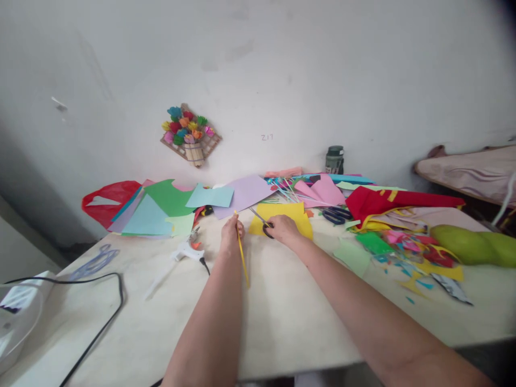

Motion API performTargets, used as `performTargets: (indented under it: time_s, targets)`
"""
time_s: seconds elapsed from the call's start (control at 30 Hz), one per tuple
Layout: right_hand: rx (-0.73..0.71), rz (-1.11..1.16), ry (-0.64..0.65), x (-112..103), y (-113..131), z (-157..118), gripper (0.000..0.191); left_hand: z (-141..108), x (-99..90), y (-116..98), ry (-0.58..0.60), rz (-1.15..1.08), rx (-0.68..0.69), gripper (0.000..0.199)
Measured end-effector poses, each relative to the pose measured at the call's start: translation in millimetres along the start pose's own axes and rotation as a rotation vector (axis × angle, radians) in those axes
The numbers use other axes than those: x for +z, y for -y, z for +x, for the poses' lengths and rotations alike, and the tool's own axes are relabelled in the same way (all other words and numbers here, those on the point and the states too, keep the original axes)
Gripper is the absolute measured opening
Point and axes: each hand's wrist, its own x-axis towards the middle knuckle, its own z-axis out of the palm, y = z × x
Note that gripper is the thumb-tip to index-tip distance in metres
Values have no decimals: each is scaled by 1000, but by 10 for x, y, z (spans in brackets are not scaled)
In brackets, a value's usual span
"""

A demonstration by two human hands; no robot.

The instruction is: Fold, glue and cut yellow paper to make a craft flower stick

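Near the middle of the table, my left hand (233, 231) is closed on a narrow yellow paper strip (242, 259), whose long end hangs down beside the forearm. To its right, my right hand (283, 228) grips black-handled scissors (266, 226). The blades point up and left towards my left hand, apart from the strip. Under the scissors and right hand lies a yellow paper sheet (300, 215). A white glue gun (187, 251) rests on the table left of my left forearm.
Coloured paper sheets (161, 199) line the back. Dark-blue scissors (337, 215), red cloth or paper (371, 201) and scraps (403, 263) lie right. Pale scissors (95, 262), a black cable (121, 293) and a white power strip (28, 293) are left. A dark bottle (334, 160) stands behind.
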Motion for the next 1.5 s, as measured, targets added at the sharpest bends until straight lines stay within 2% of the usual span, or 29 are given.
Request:
performTargets:
  time_s: [0.1, 0.2, 0.33, 0.43, 0.53, 0.63, 0.8, 0.9, 1.03, 1.17, 1.27, 1.37, 1.5]
  targets:
    - [11, -8, -48, -34, -39, 26, 23, 25, -2, 35, 6, 66, 36, 23]
    - [83, -14, -118, -174, -172, 59, 24, 51, 17, 84, 46, 157, 52, 29]
    - [340, -28, -246, -453, -479, 61, 29, 56, 97, 134, 80, 248, 64, 30]
    - [540, -31, -270, -581, -737, 26, 32, 42, 145, 149, 76, 259, 57, 31]
    - [707, -53, -268, -583, -936, -21, 33, 34, 144, 161, 78, 310, 84, 32]
    - [776, -76, -247, -529, -1018, -55, 33, 37, 115, 175, 99, 395, 122, 33]
    - [678, -173, -315, -513, -934, -28, 34, 58, 77, 189, 115, 430, 128, 33]
    - [648, -138, -201, -499, -862, 25, 33, 73, 61, 195, 132, 398, 119, 32]
    - [580, -114, -51, -380, -856, 80, 28, 79, 54, 199, 149, 355, 108, 32]
    - [567, -23, 5, -283, -929, 115, 26, 56, 67, 177, 139, 348, 80, 33]
    - [524, 83, -21, -283, -978, 141, 19, 41, 66, 155, 149, 328, 80, 32]
    - [389, 238, -116, -282, -988, 169, 12, 47, 47, 146, 161, 308, 88, 30]
    - [234, 597, -202, -247, -907, 176, 13, 58, 19, 142, 171, 267, 80, 28]
